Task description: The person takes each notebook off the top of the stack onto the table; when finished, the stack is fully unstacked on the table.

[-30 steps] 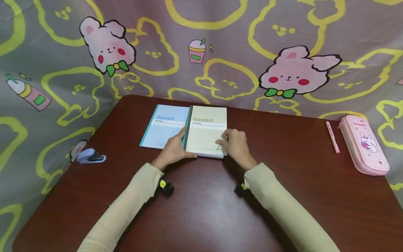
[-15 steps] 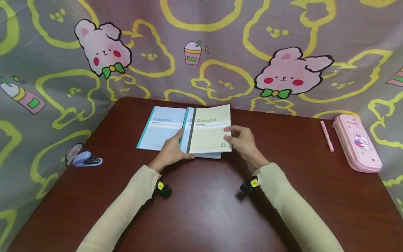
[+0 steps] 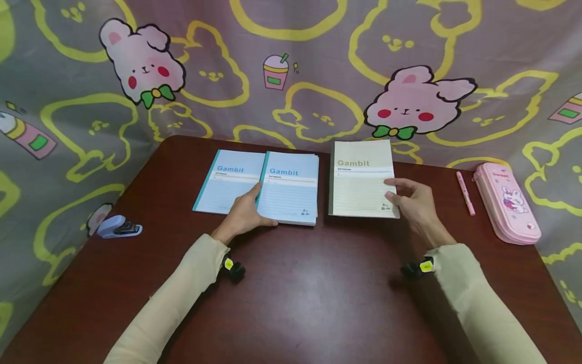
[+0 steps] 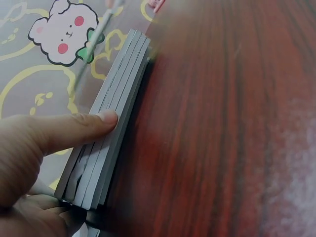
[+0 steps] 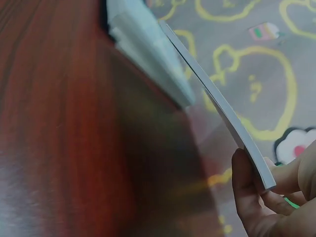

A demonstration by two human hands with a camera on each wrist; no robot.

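Note:
My right hand [image 3: 416,202] pinches a cream Gambit notebook [image 3: 361,189] by its right edge, thumb on the cover and fingers behind. The right wrist view shows this thin notebook [image 5: 222,103] edge-on and raised off the table. My left hand [image 3: 245,215] rests at the lower left corner of a stack of notebooks [image 3: 288,194], which has a blue one with a teal spine on top. Its extended thumb [image 4: 94,127] presses on the layered bottom edges. Another blue notebook [image 3: 234,177] lies to the left of the stack, partly behind my left hand.
On the dark wooden table [image 3: 291,298], a stapler [image 3: 119,227] sits at the left edge. A pink pen [image 3: 465,193] and a pink pencil case [image 3: 509,205] lie at the right. A patterned cloth [image 3: 313,65] hangs behind the table.
My right hand has lifted the cream notebook off the stack and carried it right, uncovering the blue one beneath. My left hand has stayed at the stack's corner.

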